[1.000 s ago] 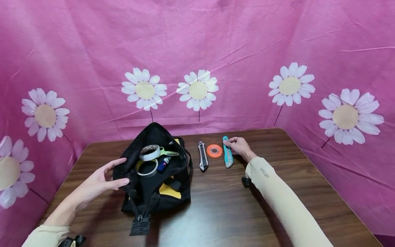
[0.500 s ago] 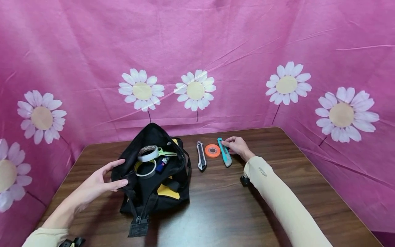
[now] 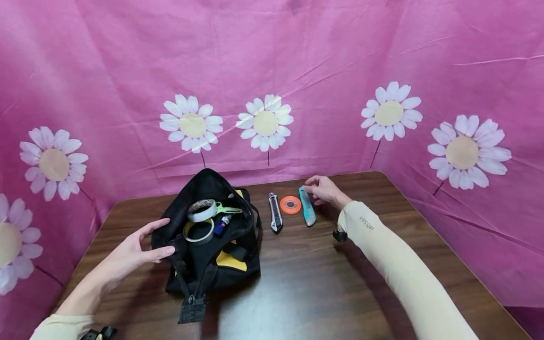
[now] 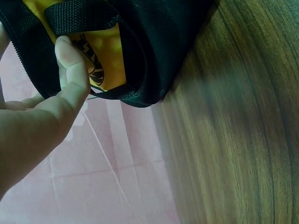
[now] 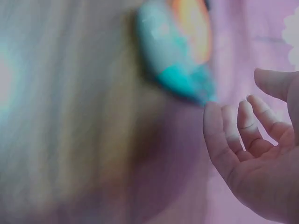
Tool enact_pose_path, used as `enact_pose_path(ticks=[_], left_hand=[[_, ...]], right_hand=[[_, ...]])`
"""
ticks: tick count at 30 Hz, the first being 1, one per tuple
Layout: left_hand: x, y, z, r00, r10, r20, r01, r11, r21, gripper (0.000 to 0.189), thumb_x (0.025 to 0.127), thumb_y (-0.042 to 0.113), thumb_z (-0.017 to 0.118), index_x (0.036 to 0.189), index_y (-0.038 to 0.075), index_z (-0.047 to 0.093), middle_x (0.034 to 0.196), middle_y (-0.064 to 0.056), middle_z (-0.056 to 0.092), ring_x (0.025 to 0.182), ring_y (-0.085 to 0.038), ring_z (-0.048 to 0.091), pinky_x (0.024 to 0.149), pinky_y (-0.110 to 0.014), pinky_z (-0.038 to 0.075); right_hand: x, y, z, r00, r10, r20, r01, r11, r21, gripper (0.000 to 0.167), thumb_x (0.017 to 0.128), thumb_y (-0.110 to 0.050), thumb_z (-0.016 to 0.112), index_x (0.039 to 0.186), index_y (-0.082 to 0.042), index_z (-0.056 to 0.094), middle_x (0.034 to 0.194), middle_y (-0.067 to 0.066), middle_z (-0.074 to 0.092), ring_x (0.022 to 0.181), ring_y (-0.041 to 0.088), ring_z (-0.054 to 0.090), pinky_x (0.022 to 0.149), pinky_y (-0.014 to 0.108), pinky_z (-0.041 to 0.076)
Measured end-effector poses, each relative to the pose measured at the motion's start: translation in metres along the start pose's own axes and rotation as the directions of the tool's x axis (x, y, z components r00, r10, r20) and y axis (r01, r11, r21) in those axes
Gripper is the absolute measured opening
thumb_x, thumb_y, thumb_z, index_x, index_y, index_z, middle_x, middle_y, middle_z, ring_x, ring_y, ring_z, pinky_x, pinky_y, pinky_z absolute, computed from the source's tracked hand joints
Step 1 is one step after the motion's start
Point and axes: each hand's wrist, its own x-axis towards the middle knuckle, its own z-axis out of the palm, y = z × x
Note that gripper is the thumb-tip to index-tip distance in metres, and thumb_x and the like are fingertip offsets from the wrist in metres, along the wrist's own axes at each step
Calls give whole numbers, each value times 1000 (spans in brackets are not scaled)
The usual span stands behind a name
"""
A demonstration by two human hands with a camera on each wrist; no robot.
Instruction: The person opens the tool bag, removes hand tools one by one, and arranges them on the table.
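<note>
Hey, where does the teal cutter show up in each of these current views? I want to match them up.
Head: right of centre; the teal cutter lies just right of the orange disc, by the right hand.
Left wrist: not in it.
Right wrist: blurred, near the top middle, up and left of the hand.
Shared landmark: the pink cloth, lower left in the left wrist view, rightward in the right.

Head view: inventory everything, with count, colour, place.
Bag: 1, black and yellow, table left
Tape rolls: 2, whitish, in bag
Likely scissors: 1, green, in bag
Tube: 1, blue, in bag
Disc: 1, orange, right of bag
Cutters: 2, grey and teal, flanking disc
Table: 1, brown, foreground
Backdrop: 1, pink, behind table
Flowers: 6, white, on backdrop
Sleeves: 2, cream, arms
Wristbands: 2, black, wrists
Hands: 2, left hand gripping bag, right hand beside teal cutter
</note>
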Motion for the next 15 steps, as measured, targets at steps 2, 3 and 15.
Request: enact_pose_path(ticks=[2,3,15], left_hand=[[0,0,-1,1000,1,0,-1,1000,0,77,96,16,71,159,8,27,133,-29,52,87,-24,69,76,-36,56],[0,0,-1,1000,1,-1,-1,1000,0,77,96,16,71,159,8,27,133,-29,51,87,-24,69,76,-36,56],[1,0,-4,1000,3,-6,-3,1000,10,77,96,18,72,159,8,28,148,-30,35,86,-25,69,76,-33,55]], right_hand=[[-4,-19,0,998,-52,24,51,998,26,44,101,-24,65,136,0,53,109,15,56,92,29,60,81,47,58],[-6,-29,1,997,-72,38,70,996,52,46,101,-24,66,138,0,52,112,14,56,95,30,60,86,50,57],[-47,-154,41,903,-313,294,211,920,331,44,102,-20,64,142,-7,51,134,16,55,108,31,65,90,51,54]])
